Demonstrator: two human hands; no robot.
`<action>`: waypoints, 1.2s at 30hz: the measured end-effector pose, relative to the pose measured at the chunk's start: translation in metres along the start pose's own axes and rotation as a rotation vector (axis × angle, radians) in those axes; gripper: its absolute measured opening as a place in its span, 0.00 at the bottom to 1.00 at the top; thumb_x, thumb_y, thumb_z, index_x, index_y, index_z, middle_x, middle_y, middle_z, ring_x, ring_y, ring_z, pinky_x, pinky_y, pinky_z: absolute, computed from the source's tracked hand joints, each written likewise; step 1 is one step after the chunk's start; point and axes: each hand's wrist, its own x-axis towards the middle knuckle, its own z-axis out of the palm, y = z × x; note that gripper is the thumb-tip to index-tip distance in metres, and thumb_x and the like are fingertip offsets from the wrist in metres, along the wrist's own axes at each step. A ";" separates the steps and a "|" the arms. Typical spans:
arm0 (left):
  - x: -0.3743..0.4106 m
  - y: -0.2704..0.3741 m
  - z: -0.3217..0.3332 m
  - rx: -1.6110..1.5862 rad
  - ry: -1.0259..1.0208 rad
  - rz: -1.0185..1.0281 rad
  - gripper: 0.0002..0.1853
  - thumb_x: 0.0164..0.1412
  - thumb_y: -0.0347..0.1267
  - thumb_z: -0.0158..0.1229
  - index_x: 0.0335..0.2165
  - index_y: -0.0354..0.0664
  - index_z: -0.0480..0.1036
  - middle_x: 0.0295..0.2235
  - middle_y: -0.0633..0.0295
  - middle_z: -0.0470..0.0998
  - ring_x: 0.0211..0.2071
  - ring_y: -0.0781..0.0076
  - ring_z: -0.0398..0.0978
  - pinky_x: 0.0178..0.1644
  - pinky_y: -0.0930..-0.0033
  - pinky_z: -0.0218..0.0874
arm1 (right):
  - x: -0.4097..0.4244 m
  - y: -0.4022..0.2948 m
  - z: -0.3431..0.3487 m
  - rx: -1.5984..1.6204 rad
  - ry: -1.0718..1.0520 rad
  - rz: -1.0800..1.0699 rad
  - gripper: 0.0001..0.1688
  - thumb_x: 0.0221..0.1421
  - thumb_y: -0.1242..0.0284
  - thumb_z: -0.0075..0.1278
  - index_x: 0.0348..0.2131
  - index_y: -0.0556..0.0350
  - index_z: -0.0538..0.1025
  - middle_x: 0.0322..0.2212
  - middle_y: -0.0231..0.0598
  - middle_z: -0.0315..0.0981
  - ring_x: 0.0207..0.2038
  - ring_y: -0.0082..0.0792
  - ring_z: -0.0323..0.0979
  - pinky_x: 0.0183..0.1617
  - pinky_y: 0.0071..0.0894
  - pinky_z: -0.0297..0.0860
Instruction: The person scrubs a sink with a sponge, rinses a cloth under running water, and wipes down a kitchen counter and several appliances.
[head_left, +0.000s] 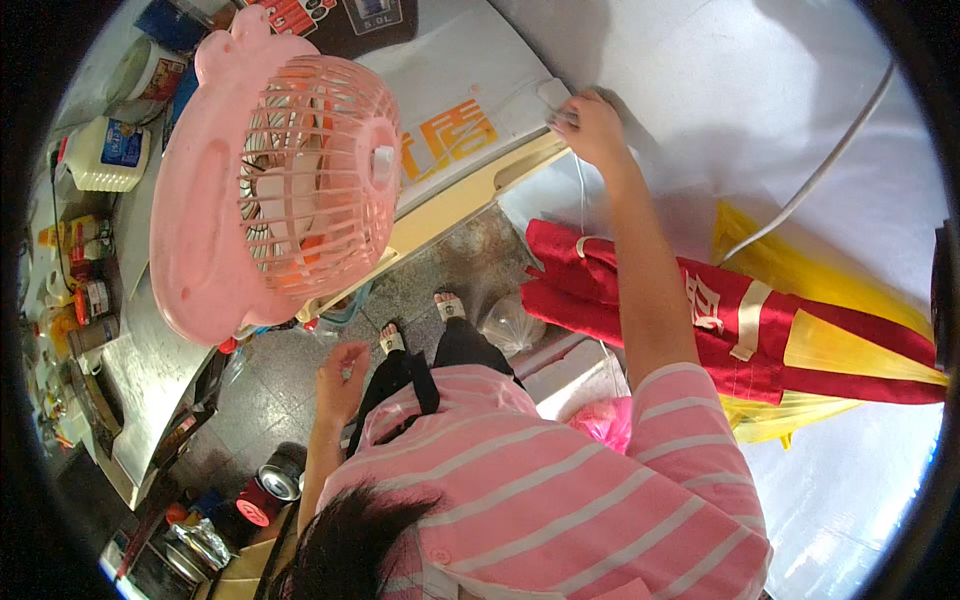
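Note:
My right hand (592, 127) reaches up to the near corner of a white appliance top (457, 82), beside the pale wall. Its fingers are bent at a small, blurred greyish thing next to a white plug-like piece (553, 91); whether they grip it is unclear. A thin white cord (581, 184) hangs below the fingers. My left hand (343, 379) hangs low over the floor, loosely curled, with no object visible in it. A pink electric fan (322, 172) with a round slatted guard stands to the upper left, above the appliance's yellowish edge.
A red apron-like cloth (652, 292) and yellow plastic bags (795, 262) hang by the right wall. Left lies a metal counter (161, 375) with a milky plastic jug (109, 154), tubs and bottles. A clear plastic bag (512, 324) is on the tiled floor near my feet.

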 end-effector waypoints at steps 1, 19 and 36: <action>0.000 -0.002 0.000 0.000 -0.010 -0.008 0.11 0.56 0.32 0.50 0.37 0.38 0.69 0.31 0.60 0.74 0.33 0.74 0.71 0.40 0.72 0.61 | -0.014 0.007 -0.002 0.070 -0.006 0.036 0.15 0.40 0.67 0.56 0.29 0.58 0.74 0.34 0.46 0.70 0.35 0.44 0.70 0.39 0.37 0.66; -0.035 -0.030 -0.027 -0.037 0.126 0.111 0.13 0.53 0.32 0.53 0.36 0.37 0.70 0.29 0.53 0.75 0.32 0.62 0.74 0.36 0.68 0.64 | -0.132 -0.191 0.023 0.827 -0.382 -0.366 0.16 0.41 0.72 0.56 0.32 0.61 0.71 0.35 0.42 0.69 0.38 0.38 0.68 0.44 0.31 0.64; -0.017 -0.052 -0.120 -0.105 0.057 0.363 0.12 0.52 0.28 0.54 0.37 0.35 0.69 0.30 0.55 0.75 0.32 0.68 0.74 0.37 0.70 0.64 | -0.213 -0.275 0.068 0.546 -0.020 -0.054 0.15 0.39 0.73 0.56 0.30 0.59 0.71 0.36 0.49 0.64 0.40 0.50 0.64 0.43 0.40 0.62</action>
